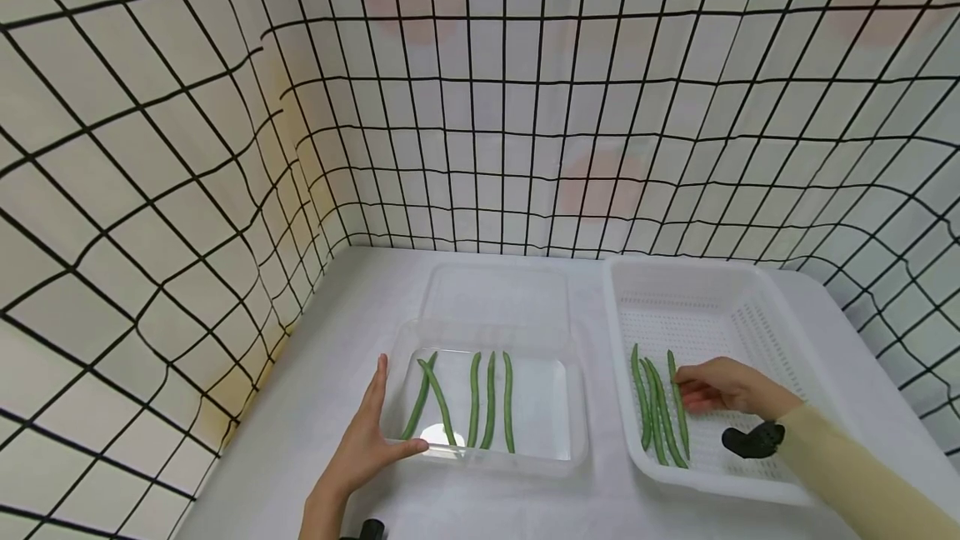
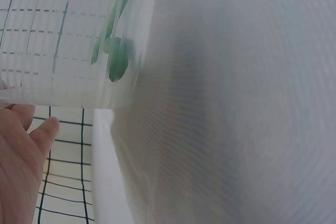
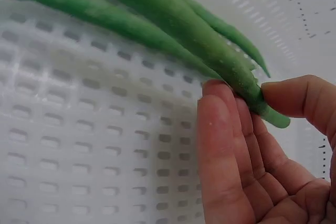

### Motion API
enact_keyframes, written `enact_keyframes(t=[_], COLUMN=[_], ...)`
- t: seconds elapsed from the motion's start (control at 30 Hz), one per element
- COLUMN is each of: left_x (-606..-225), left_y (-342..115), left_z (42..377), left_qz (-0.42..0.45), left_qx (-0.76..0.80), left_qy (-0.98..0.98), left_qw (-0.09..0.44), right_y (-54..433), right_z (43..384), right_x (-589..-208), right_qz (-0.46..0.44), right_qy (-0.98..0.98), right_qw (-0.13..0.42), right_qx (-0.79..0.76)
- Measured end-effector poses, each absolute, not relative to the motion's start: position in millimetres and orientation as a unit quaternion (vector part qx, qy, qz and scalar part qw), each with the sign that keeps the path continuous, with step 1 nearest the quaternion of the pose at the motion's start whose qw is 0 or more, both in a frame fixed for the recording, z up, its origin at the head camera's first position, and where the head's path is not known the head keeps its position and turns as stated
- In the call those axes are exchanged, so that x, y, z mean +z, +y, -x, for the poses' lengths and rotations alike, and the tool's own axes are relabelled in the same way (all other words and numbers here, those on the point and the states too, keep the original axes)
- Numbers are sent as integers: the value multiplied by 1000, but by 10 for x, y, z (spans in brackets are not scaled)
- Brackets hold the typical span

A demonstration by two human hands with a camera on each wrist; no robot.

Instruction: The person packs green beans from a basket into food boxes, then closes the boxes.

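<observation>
My right hand (image 1: 726,386) is inside the white basket (image 1: 720,486), pinching one green bean (image 3: 205,40) near its end between thumb and fingers. Several other green beans (image 1: 654,407) lie side by side just left of it on the slotted basket floor. At the left, a clear plastic container (image 1: 576,432) holds several green beans (image 1: 491,398); two of them cross and the others lie roughly parallel. My left hand (image 1: 360,448) rests at the container's near left corner with straight, spread fingers, the thumb along the front rim.
A clear lid-like panel (image 1: 495,294) extends behind the container. Black wire grid (image 1: 502,107) over pale cloth rises at the back and both sides of the white table (image 1: 315,357). The basket's tall walls surround the right hand.
</observation>
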State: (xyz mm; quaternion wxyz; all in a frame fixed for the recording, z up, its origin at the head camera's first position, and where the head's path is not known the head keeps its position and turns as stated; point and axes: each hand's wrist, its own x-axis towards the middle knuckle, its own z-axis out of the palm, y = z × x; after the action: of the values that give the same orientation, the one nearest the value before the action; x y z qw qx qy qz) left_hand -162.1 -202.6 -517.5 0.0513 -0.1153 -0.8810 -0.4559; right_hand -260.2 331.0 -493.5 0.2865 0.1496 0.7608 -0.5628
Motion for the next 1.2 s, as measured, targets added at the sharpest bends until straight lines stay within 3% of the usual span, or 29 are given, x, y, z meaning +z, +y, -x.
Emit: enact_keyframes(t=[0.47,0.87,1.2], left_x=[-5130,-5138,-5143], left_y=[-2029,-2019,-2020], left_z=[1610,1616,1610], left_qz=[115,111,108], left_qx=[-455,-459,-463], left_qy=[-881,-880,-879], left_qw=[50,47,42], right_y=[3239,2663,2083], right_z=[2699,2782,2850], right_x=[-4443,-4071,-4060], right_qz=[-45,6,10], right_qy=[667,619,645], right_qw=[325,349,344], right_qx=[-669,-703,-682])
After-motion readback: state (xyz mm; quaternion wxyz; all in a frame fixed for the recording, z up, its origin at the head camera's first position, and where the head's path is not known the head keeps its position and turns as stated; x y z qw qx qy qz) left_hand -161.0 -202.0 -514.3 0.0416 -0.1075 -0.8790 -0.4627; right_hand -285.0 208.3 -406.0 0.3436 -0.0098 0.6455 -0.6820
